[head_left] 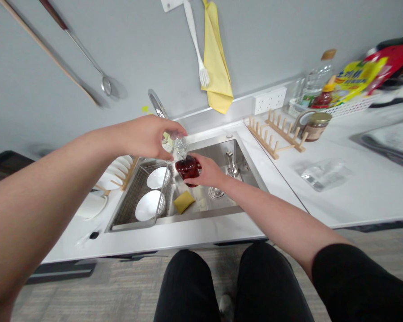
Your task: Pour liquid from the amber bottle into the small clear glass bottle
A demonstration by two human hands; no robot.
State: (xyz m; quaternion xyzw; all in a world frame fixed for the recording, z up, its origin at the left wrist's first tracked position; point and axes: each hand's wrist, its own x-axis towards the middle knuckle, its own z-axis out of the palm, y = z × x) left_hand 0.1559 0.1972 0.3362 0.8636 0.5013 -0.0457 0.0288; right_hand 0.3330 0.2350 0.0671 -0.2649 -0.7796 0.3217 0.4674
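Above the sink (201, 213), my left hand (150, 134) is closed around a clear, glassy object (180, 146); its exact kind is hard to make out. Right beneath it, a dark red, see-through cup (187, 167) is gripped by my right hand (206, 172), fingers at its right side. The clear object's lower end meets or overlaps the cup's rim; whether they touch I cannot tell. A yellow sponge (184, 202) lies in the basin just below the cup.
Left in the sink, a wire basket (129, 197) holds white bowls (150, 205). A curved faucet (157, 103) rises behind my left hand. On the right counter stand a wooden rack (277, 134), a jar (317, 126) and a clear plastic packet (322, 174).
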